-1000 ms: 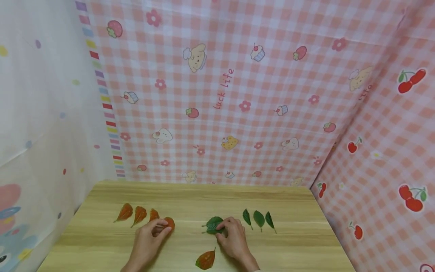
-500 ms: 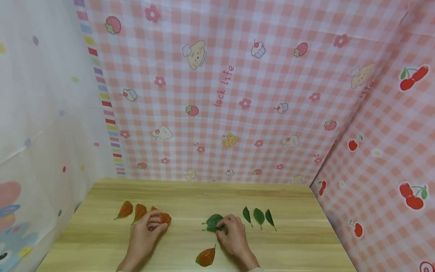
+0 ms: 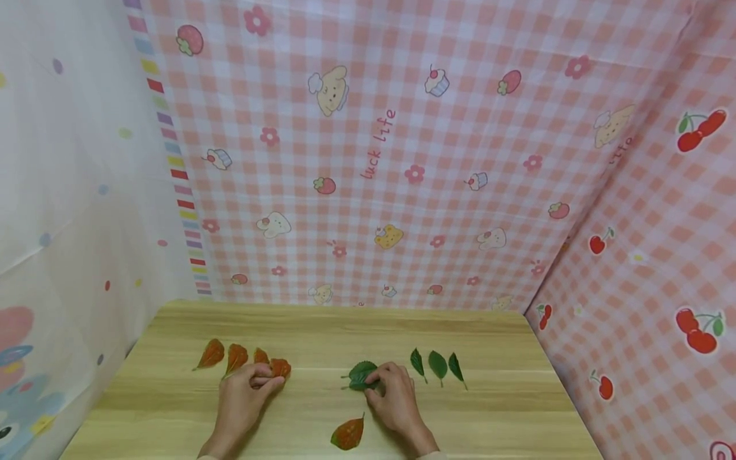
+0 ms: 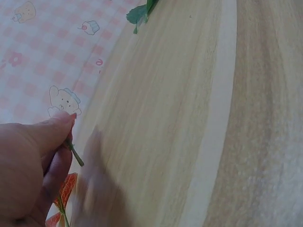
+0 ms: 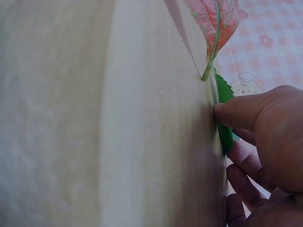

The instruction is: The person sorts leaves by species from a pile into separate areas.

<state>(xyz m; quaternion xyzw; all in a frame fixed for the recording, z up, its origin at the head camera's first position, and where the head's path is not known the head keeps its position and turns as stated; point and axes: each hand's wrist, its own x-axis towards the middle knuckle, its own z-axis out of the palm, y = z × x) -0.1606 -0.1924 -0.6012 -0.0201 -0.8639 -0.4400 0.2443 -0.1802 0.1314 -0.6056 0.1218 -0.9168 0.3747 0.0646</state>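
Observation:
My left hand point(image 3: 244, 393) pinches a red-orange leaf point(image 3: 281, 368) between thumb and fingers, at the right end of a row of red-orange leaves. Its green stem sticks out below the fingertips in the left wrist view. In that row lie another leaf point(image 3: 212, 354), a second one point(image 3: 236, 358) partly behind the hand, and a third point(image 3: 261, 356) beside the held one. Thumb and index finger of my right hand point(image 3: 397, 396) pinch the edge of a green leaf point(image 3: 362, 375) low over the table; two stems show at its left side, so green leaves overlap there.
Right of my right hand lie a narrow green leaf point(image 3: 418, 364), a broader one point(image 3: 438, 365) and another narrow one point(image 3: 456, 367). A single red-orange leaf point(image 3: 347, 434) lies nearer the front of the wooden table point(image 3: 494, 415). Patterned cloths point(image 3: 368, 211) hang around the table.
My left hand has shifted slightly left with its leaf, and the third leaf of the row shows again beside it. The right hand stays at the green leaves.

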